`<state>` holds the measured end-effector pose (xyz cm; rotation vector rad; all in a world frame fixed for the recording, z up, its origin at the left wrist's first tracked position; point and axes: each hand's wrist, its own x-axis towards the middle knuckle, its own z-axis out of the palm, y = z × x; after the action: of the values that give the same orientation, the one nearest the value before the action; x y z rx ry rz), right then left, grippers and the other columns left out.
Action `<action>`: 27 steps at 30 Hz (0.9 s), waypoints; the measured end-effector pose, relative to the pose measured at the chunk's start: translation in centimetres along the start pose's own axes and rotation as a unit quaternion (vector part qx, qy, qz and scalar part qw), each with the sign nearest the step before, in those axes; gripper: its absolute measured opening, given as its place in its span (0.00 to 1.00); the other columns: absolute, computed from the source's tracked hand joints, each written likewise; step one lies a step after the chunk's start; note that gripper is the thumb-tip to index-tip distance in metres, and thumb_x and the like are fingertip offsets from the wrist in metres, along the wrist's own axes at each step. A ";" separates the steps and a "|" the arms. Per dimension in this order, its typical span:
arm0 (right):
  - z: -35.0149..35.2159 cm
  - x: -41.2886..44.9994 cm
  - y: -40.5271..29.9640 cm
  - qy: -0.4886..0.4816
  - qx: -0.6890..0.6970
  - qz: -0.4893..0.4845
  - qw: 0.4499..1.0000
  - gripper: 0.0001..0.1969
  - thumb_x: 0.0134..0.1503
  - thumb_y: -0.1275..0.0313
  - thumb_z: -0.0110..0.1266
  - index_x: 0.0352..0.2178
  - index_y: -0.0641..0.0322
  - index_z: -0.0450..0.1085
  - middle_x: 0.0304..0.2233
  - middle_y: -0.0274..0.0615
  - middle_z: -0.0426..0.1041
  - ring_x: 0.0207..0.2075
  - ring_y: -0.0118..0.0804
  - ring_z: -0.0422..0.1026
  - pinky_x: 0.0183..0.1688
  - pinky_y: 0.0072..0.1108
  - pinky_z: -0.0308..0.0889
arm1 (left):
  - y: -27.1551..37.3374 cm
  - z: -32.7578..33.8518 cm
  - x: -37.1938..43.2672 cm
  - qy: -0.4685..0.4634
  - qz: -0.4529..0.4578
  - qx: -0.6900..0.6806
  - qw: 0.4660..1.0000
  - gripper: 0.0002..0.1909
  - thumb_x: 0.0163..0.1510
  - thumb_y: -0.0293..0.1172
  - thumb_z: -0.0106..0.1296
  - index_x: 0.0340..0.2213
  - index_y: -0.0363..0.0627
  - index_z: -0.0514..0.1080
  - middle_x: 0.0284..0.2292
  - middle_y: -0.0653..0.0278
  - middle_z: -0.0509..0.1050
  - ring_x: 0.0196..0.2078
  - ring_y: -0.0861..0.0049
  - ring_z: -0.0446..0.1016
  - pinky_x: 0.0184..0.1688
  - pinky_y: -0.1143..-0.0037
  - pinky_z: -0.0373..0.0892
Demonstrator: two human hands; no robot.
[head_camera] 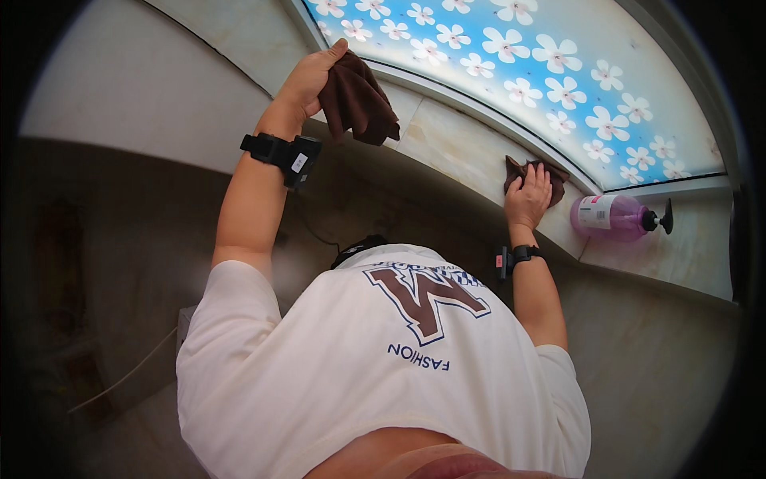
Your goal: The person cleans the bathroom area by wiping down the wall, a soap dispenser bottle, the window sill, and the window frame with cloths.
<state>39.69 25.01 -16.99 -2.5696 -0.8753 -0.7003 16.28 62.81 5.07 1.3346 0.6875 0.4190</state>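
My left hand [311, 78] holds a brown cloth [359, 102] by its upper edge, with the thumb on top; the cloth hangs in folds at the edge of the marble-look window sill [458, 135]. My right hand [529, 197] presses a second brown cloth [553, 178] against the sill, close to the window frame, fingers over the crumpled fabric. To the right of that hand, a pump bottle of purple liquid [616, 217] lies on its side on the sill, its black pump pointing right. Both wrists bear black strapped devices.
Beyond the sill is a window pane with white flowers on blue [505, 45], set in a pale frame [479, 99]. A pale wall surface [137, 90] adjoins at the left. Below it, a thin white cable [128, 374] runs through the dim area at the lower left.
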 end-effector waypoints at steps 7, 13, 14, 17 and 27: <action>-0.2 0.0 -0.2 0.003 -0.008 -0.004 1.000 0.22 0.54 0.66 0.52 0.50 0.57 0.70 0.58 0.45 0.66 0.61 0.49 0.61 0.63 0.40 0.54 | 1.0 1.4 -0.7 -0.134 -0.019 -0.214 0.967 0.19 0.66 0.44 0.42 0.45 0.39 0.69 0.39 0.58 0.76 0.39 0.72 0.77 0.43 0.71 0.75; -0.3 0.2 -0.3 0.006 -0.005 -0.004 1.000 0.21 0.53 0.66 0.52 0.50 0.57 0.70 0.58 0.45 0.66 0.60 0.49 0.62 0.63 0.40 0.54 | 3.2 4.6 -1.1 -0.240 0.030 -0.182 0.953 0.23 0.67 0.44 0.39 0.53 0.38 0.64 0.46 0.56 0.74 0.45 0.71 0.76 0.48 0.71 0.75; -0.4 0.2 -0.2 0.001 -0.004 -0.002 1.000 0.22 0.52 0.66 0.53 0.50 0.57 0.70 0.58 0.45 0.66 0.60 0.49 0.62 0.63 0.40 0.54 | 3.1 4.8 -1.2 -0.219 0.044 -0.189 0.956 0.23 0.67 0.44 0.39 0.55 0.39 0.63 0.47 0.56 0.74 0.46 0.70 0.76 0.49 0.70 0.75; -0.7 0.4 -0.6 0.001 0.000 0.003 1.000 0.22 0.52 0.66 0.53 0.50 0.57 0.70 0.58 0.46 0.66 0.60 0.50 0.62 0.63 0.40 0.54 | 1.5 3.4 0.1 -0.184 0.028 -0.198 0.962 0.21 0.68 0.39 0.39 0.56 0.43 0.66 0.48 0.59 0.74 0.46 0.73 0.76 0.48 0.70 0.75; -0.9 0.6 -0.8 -0.006 0.002 0.000 1.000 0.22 0.52 0.67 0.52 0.50 0.57 0.70 0.58 0.45 0.66 0.61 0.49 0.61 0.64 0.40 0.53 | -15.0 -8.4 7.0 0.092 -0.160 0.016 0.983 0.17 0.66 0.38 0.43 0.48 0.39 0.70 0.43 0.60 0.76 0.43 0.72 0.76 0.44 0.71 0.74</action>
<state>39.26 25.45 -15.81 -2.5725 -0.8800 -0.6847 14.31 70.44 -11.73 1.1978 1.0498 0.2743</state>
